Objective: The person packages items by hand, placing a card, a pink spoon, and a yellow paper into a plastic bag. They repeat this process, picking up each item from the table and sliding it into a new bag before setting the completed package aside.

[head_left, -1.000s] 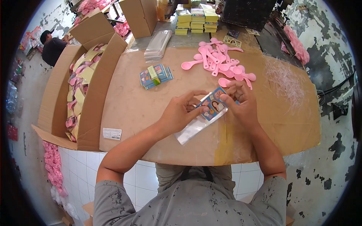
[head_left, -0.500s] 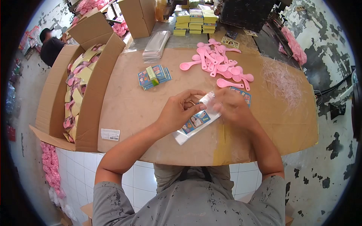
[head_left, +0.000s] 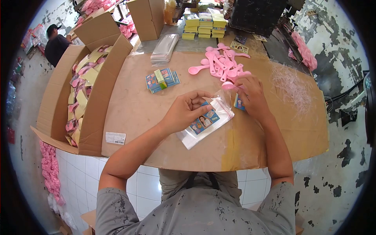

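My left hand pinches a clear plastic bag with a blue printed card in it, the bag's mouth pointing up and right. Beneath lies a stack of clear plastic bags. My right hand closes on the handle of a pink measuring spoon, whose bowl points left. Its handle is mostly hidden by the fingers. More pink measuring spoons are heaped just beyond. Partly under my right hand, a stack of blue cards shows its left edge.
At left stands a cardboard box full of packed spoons and cards. A banded card bundle and clear bags lie on the cardboard-covered table. Card stacks stand behind; plastic shreds lie right. A person is at far left.
My right hand has left the bag's mouth and moved up and right to a pink spoon, which has shifted slightly left. My left hand keeps hold of the bag with the card.
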Available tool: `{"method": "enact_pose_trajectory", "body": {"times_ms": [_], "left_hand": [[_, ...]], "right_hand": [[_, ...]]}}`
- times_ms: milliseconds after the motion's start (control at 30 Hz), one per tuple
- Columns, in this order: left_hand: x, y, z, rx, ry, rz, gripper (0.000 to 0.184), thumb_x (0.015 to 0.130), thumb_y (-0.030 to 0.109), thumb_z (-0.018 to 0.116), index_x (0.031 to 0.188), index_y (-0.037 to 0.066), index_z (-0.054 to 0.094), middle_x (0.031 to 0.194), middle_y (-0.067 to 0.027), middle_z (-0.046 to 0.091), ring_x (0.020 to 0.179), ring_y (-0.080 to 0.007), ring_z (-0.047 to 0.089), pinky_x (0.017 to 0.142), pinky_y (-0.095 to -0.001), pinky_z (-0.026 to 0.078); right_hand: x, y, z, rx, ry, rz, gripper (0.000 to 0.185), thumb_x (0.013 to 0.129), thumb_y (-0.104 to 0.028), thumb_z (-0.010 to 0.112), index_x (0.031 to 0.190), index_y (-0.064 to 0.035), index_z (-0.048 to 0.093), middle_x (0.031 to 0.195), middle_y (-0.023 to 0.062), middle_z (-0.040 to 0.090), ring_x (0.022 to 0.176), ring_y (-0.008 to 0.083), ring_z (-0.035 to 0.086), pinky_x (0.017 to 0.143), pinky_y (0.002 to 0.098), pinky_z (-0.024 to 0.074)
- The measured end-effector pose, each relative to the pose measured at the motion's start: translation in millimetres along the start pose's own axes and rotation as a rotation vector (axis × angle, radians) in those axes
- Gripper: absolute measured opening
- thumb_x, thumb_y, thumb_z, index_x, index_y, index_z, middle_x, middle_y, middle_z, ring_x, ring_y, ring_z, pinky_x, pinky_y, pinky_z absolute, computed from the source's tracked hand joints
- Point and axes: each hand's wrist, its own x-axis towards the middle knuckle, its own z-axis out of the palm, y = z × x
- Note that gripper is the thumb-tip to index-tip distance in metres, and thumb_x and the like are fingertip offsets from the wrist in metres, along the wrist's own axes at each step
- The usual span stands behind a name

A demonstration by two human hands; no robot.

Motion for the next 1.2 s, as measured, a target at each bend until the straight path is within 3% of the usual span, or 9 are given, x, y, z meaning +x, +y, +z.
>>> {"method": "enact_pose_trajectory", "body": {"times_ms": [133,233,533,633,733,833,933,1033,1200], "left_hand": [[0,-5,-3,0.053,0.038,0.056,0.038,0.101,0.008,0.069,0.137,-0.001,0.060,0.107,-0.0081,0.076,0.088,-0.0049,0.069,0.068,-0.0192,0.054],[3,-15,-6,0.134,0.068,0.068,0.036,0.102,0.008,0.069,0.135,-0.001,0.062,0.106,-0.0079,0.075,0.087,-0.0048,0.069,0.068,-0.0200,0.055],[-5,3,2,0.272,0.009,-0.050,0.030,0.102,0.011,0.069,0.127,-0.004,0.068,0.099,-0.0052,0.076,0.088,-0.0037,0.068,0.071,-0.0205,0.055],[-4,-11,5,0.229,-0.024,-0.033,0.029,0.102,0.011,0.069,0.127,-0.004,0.068,0.102,-0.0040,0.076,0.090,-0.0040,0.067,0.073,-0.0211,0.055],[-6,-11,10,0.136,-0.077,-0.074,0.027,0.103,0.009,0.067,0.126,-0.004,0.068,0.106,-0.0044,0.075,0.094,-0.0054,0.067,0.079,-0.0236,0.055],[-8,-6,11,0.024,-0.176,-0.049,0.027,0.104,0.010,0.065,0.127,-0.005,0.067,0.111,-0.0061,0.075,0.098,-0.0083,0.068,0.084,-0.0258,0.056],[-10,3,9,-0.128,-0.264,-0.030,0.033,0.104,0.014,0.066,0.132,-0.005,0.064,0.115,-0.0087,0.074,0.099,-0.0123,0.071,0.087,-0.0261,0.056],[-10,4,2,-0.225,-0.290,-0.057,0.043,0.102,0.022,0.070,0.136,-0.003,0.060,0.115,-0.0085,0.074,0.098,-0.0136,0.072,0.087,-0.0269,0.056],[-9,0,0,-0.255,-0.355,-0.015,0.047,0.101,0.026,0.073,0.136,0.000,0.058,0.119,-0.0063,0.072,0.106,-0.0131,0.069,0.092,-0.0290,0.055]], "right_hand": [[-13,-12,-7,0.570,-0.225,0.210,0.020,0.094,-0.002,0.072,0.114,-0.0011,0.071,0.102,0.0077,0.072,0.097,0.0189,0.067,0.086,0.0356,0.0536],[-14,-24,-12,0.816,-0.167,0.333,0.024,0.097,-0.005,0.072,0.119,0.0018,0.070,0.104,0.0064,0.073,0.093,0.0102,0.066,0.082,0.0288,0.0555],[-8,-40,-19,0.615,-0.292,0.126,0.011,0.096,-0.006,0.073,0.104,0.0022,0.075,0.092,0.0045,0.073,0.085,0.0122,0.067,0.077,0.0273,0.0541],[0,-51,-32,0.516,-0.422,0.164,0.022,0.102,-0.017,0.068,0.113,0.0019,0.072,0.109,0.0084,0.071,0.099,0.0163,0.066,0.086,0.0305,0.0532],[1,-59,-17,0.699,-0.165,-0.013,0.049,0.109,-0.042,0.054,0.133,-0.0010,0.062,0.136,0.0130,0.061,0.125,0.0212,0.057,0.104,0.0370,0.0462],[-3,-76,-1,1.100,-0.336,0.011,0.071,0.109,-0.061,0.035,0.148,-0.0035,0.048,0.152,0.0145,0.047,0.140,0.0253,0.045,0.114,0.0415,0.0354],[1,-78,2,1.512,-0.422,0.082,0.079,0.106,-0.067,0.030,0.153,-0.0039,0.041,0.152,0.0150,0.048,0.143,0.0257,0.043,0.118,0.0439,0.0316],[13,-68,-15,1.308,-0.212,0.025,0.055,0.108,-0.044,0.048,0.144,-0.0026,0.052,0.143,0.0146,0.057,0.136,0.0259,0.051,0.114,0.0432,0.0380],[16,-86,-43,0.928,-0.400,-0.186,0.017,0.095,0.000,0.065,0.110,-0.0038,0.072,0.112,0.0100,0.070,0.111,0.0227,0.066,0.096,0.0353,0.0500]]}}
